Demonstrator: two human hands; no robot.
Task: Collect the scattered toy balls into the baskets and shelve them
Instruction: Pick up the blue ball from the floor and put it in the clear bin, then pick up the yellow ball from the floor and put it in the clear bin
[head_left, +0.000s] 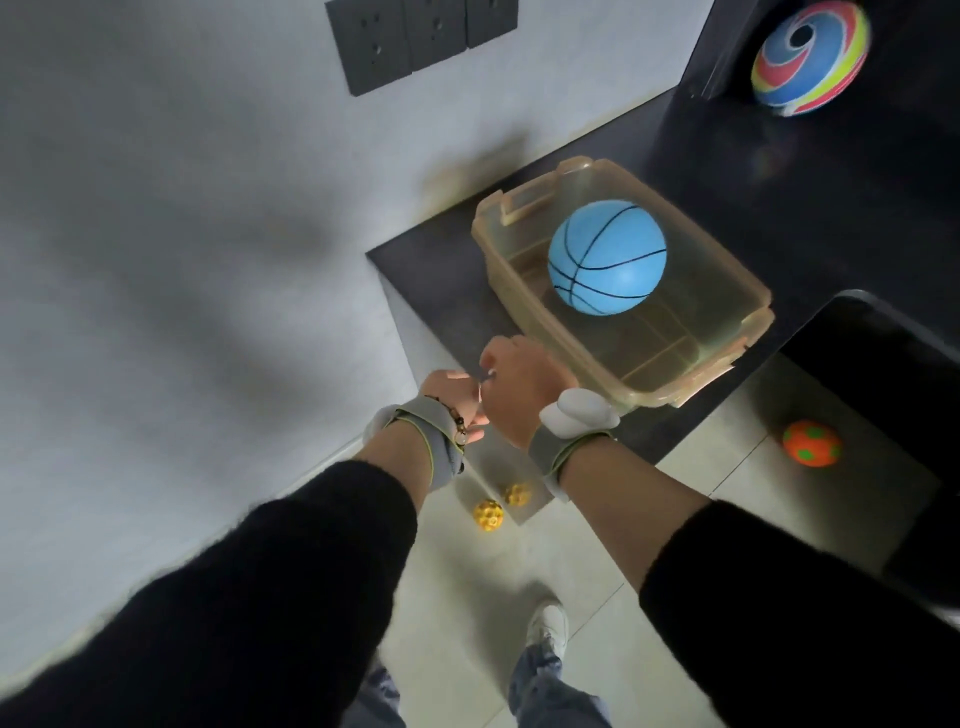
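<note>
On the grey wall at the far left sits a row of dark sockets (421, 41). Below them the left hand (449, 397) is bent inward with its fingers hidden behind the right hand (519, 387), so I cannot tell whether it holds anything. The right hand shows only its back, fingers curled under. Whether they grip something is also out of sight. Both hands hover just beside the near corner of the basket, touching each other.

Down on the pale floor tiles (467, 582) between the forearms lies a yellow holed ball (487, 514). A second yellow shape (517, 493) sits just beside it against the shiny base panel.

The translucent basket (654, 379) stands upright on the dark ledge (431, 270), open side up, its long axis running from far-left to near-right. Its near end overhangs the ledge's edge. Inside it rests one blue ball (607, 258) toward the far end, leaving the near half free.

Further right, an orange ball with green spots (812, 442) lies on the floor under the dark unit. A swirl-patterned ball (810, 57) sits up on the black shelf.
</note>
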